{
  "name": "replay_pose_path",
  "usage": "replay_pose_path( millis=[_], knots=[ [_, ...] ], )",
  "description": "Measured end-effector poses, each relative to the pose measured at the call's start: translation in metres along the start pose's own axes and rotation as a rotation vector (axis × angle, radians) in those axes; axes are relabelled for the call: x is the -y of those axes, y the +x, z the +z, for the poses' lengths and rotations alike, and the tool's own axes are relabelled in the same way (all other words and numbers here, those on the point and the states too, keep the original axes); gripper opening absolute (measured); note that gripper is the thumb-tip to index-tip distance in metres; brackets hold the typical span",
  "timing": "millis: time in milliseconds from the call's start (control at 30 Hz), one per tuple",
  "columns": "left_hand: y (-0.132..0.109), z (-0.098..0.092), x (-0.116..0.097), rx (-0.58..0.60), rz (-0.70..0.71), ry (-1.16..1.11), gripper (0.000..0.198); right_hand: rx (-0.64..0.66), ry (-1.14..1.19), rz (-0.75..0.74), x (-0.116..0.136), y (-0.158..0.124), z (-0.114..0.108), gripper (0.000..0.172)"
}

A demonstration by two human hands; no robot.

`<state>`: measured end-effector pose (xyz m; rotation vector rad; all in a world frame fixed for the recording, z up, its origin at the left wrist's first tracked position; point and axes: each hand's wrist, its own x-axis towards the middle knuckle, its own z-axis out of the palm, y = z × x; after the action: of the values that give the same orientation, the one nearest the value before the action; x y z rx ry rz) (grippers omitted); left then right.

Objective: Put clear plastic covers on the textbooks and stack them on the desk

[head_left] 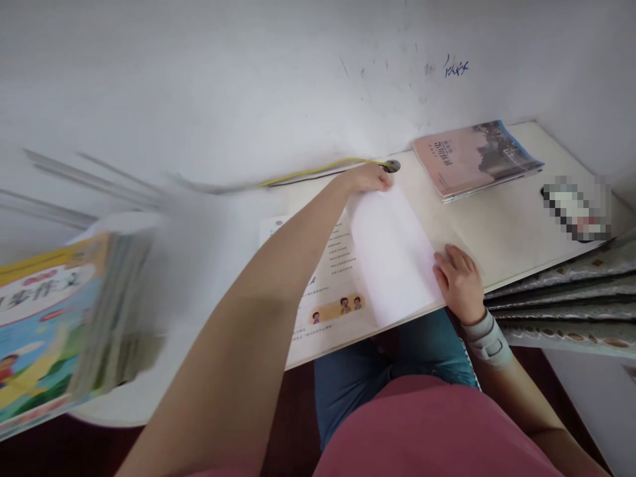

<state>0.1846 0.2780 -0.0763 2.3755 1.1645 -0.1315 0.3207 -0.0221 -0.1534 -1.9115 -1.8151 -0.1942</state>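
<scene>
An open workbook (338, 291) with printed text and small cartoon figures lies on the white desk (497, 225). My left hand (370, 179) reaches across it and pinches the far top edge of a blank white page (392, 255) of the book. My right hand (460, 281), with a grey band on the wrist, rests curled on the page's right edge near the desk's front.
A pink and blue textbook (474, 158) lies at the back right. A stack of colourful books (64, 324) stands at the left. A yellow cable (318, 171) runs along the wall. Patterned fabric (566, 298) hangs off the desk's right side.
</scene>
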Motion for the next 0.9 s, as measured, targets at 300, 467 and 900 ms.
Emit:
replay_pose_path(
  millis=[300,467,900],
  knots=[
    [-0.018,0.028,-0.033,-0.317,-0.003,0.154,0.046,-0.017,0.033,-0.006,-0.004,-0.001,0.000,0.030],
    [-0.110,0.053,-0.066,-0.281,0.140,0.375,0.052,0.038,-0.015,-0.013,-0.003,-0.004,-0.002,0.032],
    [-0.158,0.114,-0.090,0.050,0.167,0.428,0.080,0.244,-0.064,-0.165,-0.062,0.019,-0.015,0.044]
  ],
)
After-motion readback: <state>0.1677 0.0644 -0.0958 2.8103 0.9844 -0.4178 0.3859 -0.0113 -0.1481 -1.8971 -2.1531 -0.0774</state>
